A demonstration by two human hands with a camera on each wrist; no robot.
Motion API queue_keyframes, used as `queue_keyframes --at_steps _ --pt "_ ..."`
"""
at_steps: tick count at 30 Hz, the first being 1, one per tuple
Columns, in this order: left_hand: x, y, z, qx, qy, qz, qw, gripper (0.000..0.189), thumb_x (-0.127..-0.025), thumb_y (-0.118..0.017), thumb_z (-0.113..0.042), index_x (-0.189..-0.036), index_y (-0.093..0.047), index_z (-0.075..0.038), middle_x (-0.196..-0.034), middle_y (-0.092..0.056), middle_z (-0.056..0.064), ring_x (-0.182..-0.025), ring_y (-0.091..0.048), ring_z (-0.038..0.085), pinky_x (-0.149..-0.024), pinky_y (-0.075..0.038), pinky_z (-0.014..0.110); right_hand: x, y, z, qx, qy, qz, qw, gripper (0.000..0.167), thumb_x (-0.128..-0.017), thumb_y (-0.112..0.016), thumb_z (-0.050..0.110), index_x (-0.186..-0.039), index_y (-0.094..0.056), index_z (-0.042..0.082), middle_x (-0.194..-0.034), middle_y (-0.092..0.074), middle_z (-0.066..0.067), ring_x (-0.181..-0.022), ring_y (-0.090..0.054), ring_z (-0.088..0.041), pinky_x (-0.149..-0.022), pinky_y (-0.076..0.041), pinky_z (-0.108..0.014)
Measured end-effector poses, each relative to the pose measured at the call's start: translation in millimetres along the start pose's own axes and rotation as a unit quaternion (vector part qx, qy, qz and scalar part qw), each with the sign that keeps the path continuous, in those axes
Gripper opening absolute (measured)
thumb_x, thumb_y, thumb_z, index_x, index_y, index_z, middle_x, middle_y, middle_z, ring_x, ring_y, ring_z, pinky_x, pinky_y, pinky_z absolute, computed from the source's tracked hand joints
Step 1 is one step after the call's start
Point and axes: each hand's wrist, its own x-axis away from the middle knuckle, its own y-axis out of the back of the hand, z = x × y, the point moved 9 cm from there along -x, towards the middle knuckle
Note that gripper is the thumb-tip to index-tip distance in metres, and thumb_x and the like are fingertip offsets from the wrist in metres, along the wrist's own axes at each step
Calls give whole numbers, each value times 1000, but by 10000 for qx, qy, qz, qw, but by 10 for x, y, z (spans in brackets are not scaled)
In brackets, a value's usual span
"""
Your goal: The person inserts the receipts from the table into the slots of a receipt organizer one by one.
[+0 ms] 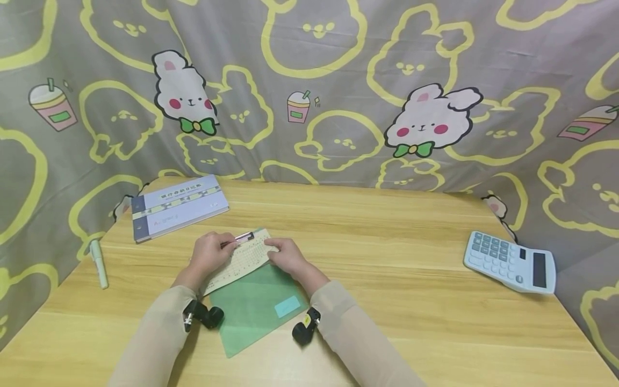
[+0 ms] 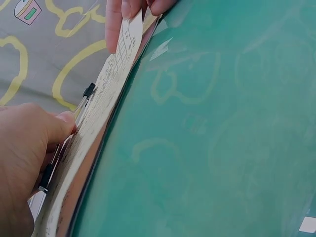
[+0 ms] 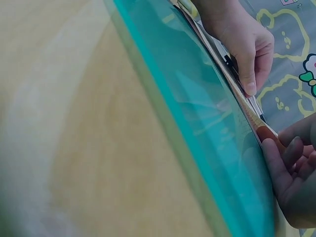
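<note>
Both hands are on a translucent green clip folder (image 1: 246, 301) with a pale blue label (image 1: 287, 307), tilted above the wooden table. Printed cream form sheets (image 1: 247, 259) lie along its far edge, by a metal clip (image 1: 245, 236) with black ends. My left hand (image 1: 213, 252) pinches the clip between thumb and fingers, as the left wrist view shows at the clip's wire (image 2: 79, 106). At the sheets' right end, my right hand (image 1: 286, 255) pinches their edge; the right wrist view shows its thumb and fingertips there, beside a reddish-brown layer (image 3: 266, 133). Part of the clip is hidden behind the left fingers.
A blue-and-white account book (image 1: 184, 207) lies at the back left of the table (image 1: 387, 333). Left of the hands is a pale green pen (image 1: 98, 263). Far right sits a light blue calculator (image 1: 508, 263). A patterned grey curtain (image 1: 338, 91) hangs behind the table.
</note>
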Motion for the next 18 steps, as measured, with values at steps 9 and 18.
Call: queue_keyframes --at_steps 9,18 --pt "17 -3 -10 -19 22 -6 10000 6 -76 -65 -13 -70 -65 -14 -68 -59 -2 -63 -47 16 -58 -37 36 -19 11 6 320 139 -265 9990 34 -83 -49 0 -116 -53 3 -112 -54 -7 -51 -46 -7 -54 -42 -20" --pt "23 -16 -13 -156 61 -3 9999 4 -77 -65 -17 -74 -66 -14 -70 -60 -2 -63 -48 17 -59 -38 37 -20 31 26 460 218 -374 9980 33 -82 -50 1 -115 -54 2 -110 -55 -8 -49 -47 -7 -58 -43 -20"
